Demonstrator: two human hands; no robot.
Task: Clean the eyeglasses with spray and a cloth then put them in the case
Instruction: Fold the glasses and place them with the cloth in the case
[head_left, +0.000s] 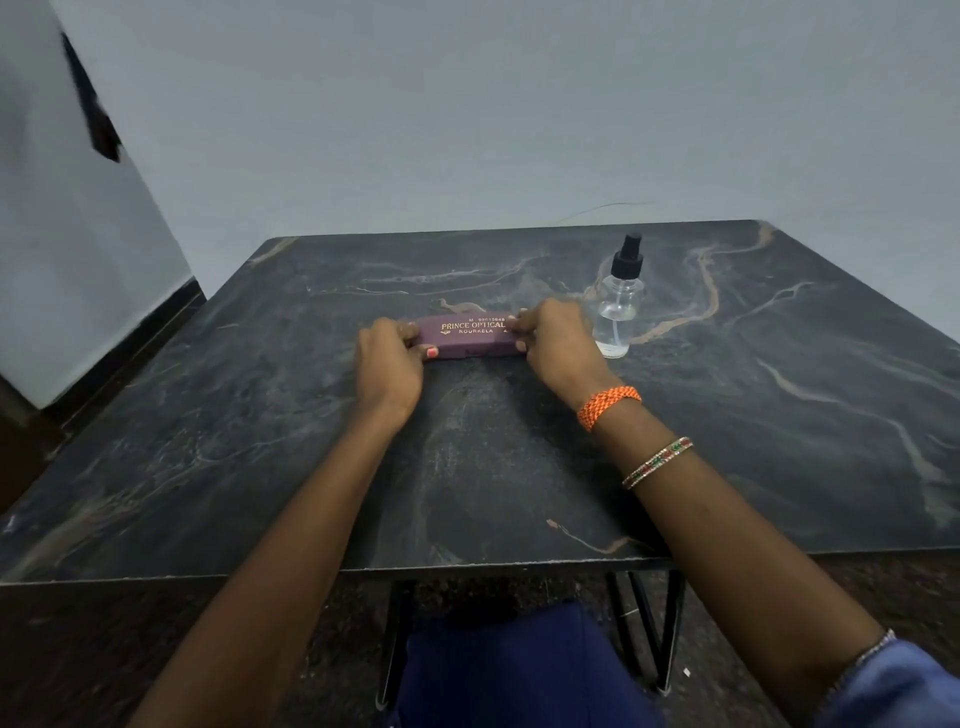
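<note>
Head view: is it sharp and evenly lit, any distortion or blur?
Head view: dim, soft lighting, no glare; the gold print on the purple eyeglass case is readable; the spray bottle looks slightly soft; the wide lens bows the table edges; the left wall is smeared.

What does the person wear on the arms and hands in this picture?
The left hand and its forearm are bare, with an orange-pink painted thumbnail. The right hand has an orange braided thread band at the wrist, a thin beaded bangle in red, green and white higher up, and a blue sleeve near the elbow.
</note>
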